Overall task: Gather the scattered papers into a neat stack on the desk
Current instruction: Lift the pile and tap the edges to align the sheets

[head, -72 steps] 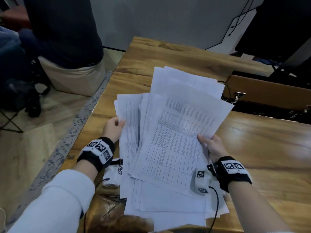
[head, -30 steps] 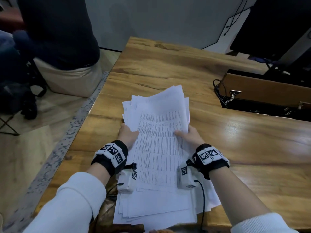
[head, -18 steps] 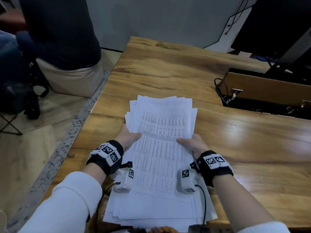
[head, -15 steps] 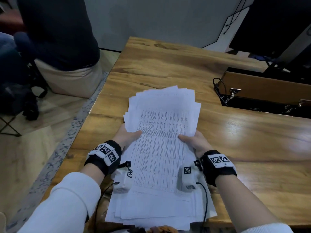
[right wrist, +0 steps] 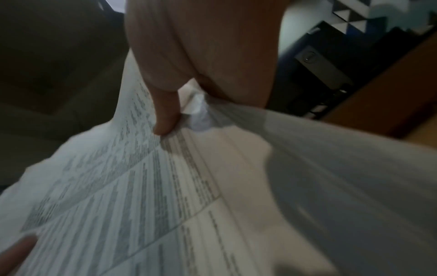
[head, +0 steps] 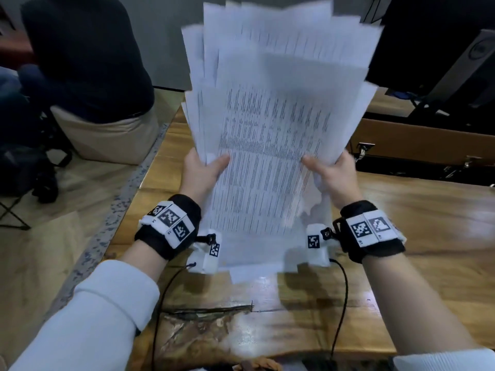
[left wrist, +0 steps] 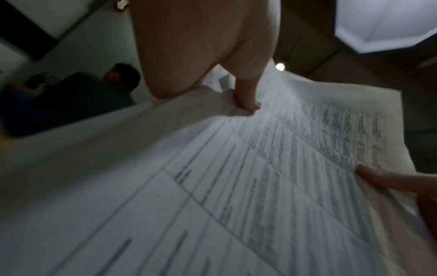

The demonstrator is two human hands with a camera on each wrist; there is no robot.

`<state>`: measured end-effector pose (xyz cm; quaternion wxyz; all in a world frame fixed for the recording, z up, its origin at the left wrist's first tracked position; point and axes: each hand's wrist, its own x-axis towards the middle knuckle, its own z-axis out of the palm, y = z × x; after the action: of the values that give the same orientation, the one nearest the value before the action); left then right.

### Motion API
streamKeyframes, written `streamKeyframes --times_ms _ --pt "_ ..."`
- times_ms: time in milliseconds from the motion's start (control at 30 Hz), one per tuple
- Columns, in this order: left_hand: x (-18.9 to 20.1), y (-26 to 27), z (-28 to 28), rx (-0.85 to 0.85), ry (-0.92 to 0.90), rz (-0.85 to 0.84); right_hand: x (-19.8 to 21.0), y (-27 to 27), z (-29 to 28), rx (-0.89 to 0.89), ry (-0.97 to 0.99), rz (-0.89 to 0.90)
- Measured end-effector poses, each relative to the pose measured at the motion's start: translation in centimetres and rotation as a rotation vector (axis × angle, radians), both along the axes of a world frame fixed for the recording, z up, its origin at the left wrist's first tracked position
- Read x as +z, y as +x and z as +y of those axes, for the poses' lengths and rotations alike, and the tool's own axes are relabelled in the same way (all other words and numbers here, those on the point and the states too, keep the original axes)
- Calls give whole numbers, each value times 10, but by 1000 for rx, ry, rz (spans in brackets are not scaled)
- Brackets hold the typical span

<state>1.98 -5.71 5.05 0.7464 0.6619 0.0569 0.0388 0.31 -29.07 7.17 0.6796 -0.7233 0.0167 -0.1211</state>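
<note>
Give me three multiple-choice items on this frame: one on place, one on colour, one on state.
1. Where are the papers?
A. flat on the desk
B. held up above the desk
C. on the floor

2. What colour are the person's sleeves?
A. white
B. red
C. black

3. How is the left hand engaged?
A. resting open on the desk
B. gripping the stack's side edge
C. holding a cable

Answers: 1 B, the sheets stand tilted upright with bare wood showing beneath their lower edge. 2 A, both forearms end in white cuffs. 3 B, its thumb lies across the front sheet, mirrored by the right hand on the other edge.
</note>
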Motion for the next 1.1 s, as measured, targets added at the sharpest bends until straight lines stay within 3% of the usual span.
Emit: streamKeyframes --times_ms 167,367,600,733,933,1100 --pt "41 11 -7 57 12 -216 33 3 5 -94 17 -220" --pt "42 10 -5 54 45 -257 25 2 2 -127 41 -168" --pt "72 15 -5 60 -43 -380 64 2 -5 -108 123 -286" --pt "85 14 -6 -35 -22 -460 82 2 -3 -68 131 -324" --pt "83 13 -10 -43 -22 -478 75 6 -2 -93 120 -311" --pt "68 11 -9 -69 12 -357 54 2 3 -48 135 -187"
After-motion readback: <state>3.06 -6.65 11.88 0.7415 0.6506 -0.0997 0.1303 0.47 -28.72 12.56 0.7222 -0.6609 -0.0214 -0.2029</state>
